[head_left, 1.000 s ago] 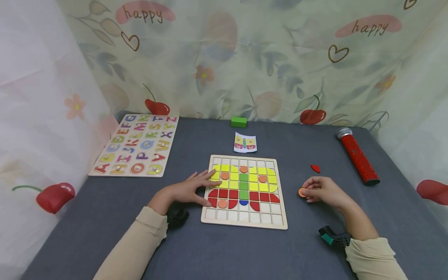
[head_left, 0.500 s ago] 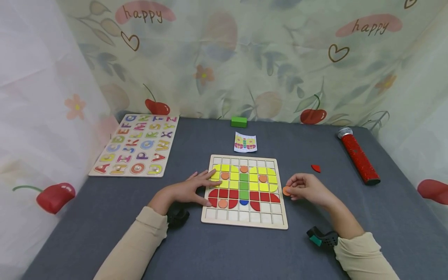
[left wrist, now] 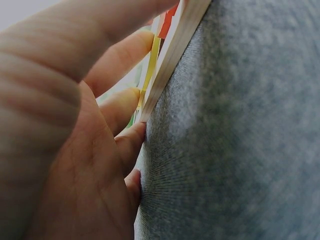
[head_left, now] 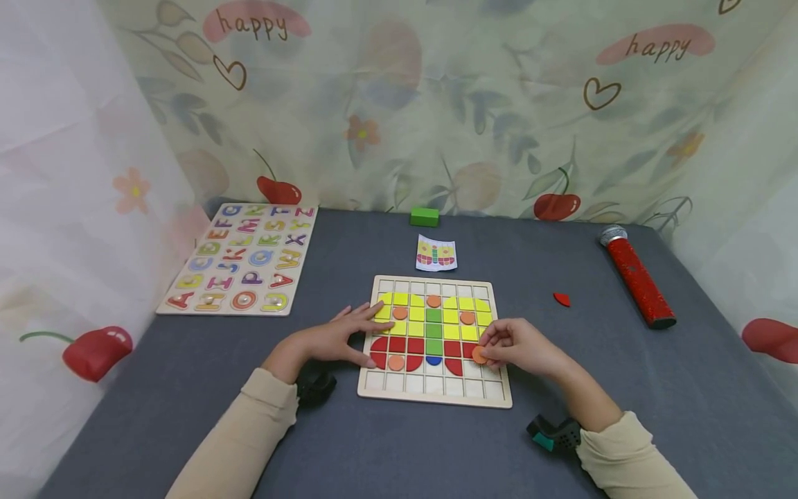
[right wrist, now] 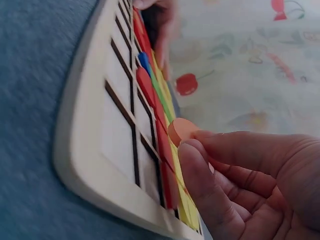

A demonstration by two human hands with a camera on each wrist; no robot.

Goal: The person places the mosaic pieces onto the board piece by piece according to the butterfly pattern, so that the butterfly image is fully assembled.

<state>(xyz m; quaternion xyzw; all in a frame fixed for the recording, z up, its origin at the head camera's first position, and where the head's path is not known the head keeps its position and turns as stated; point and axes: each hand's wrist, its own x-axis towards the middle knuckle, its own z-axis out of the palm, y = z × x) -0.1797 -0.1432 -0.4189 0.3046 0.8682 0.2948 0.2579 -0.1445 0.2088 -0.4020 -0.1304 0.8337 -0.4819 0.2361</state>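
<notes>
A square wooden grid board (head_left: 434,397) lies mid-table, with yellow, red, green, blue and orange pieces laid out as a butterfly. My left hand (head_left: 339,338) rests over the board's left edge, fingers spread, fingertips on the yellow and red pieces; the left wrist view shows the fingers (left wrist: 122,107) along the wooden side. Between thumb and index finger, my right hand (head_left: 520,346) pinches an orange disc (head_left: 479,355) over the lower right of the board. In the right wrist view the disc (right wrist: 181,131) stands tilted above the red pieces.
A red quarter-circle piece (head_left: 562,299) lies right of the board. Behind the board are a small butterfly picture card (head_left: 436,254) and a green block (head_left: 424,217). An alphabet puzzle board (head_left: 237,260) sits at back left, a red microphone (head_left: 637,278) at far right.
My right hand has carried the orange disc leftward from the bare table to over the board's lower right. The left hand has stayed in place.
</notes>
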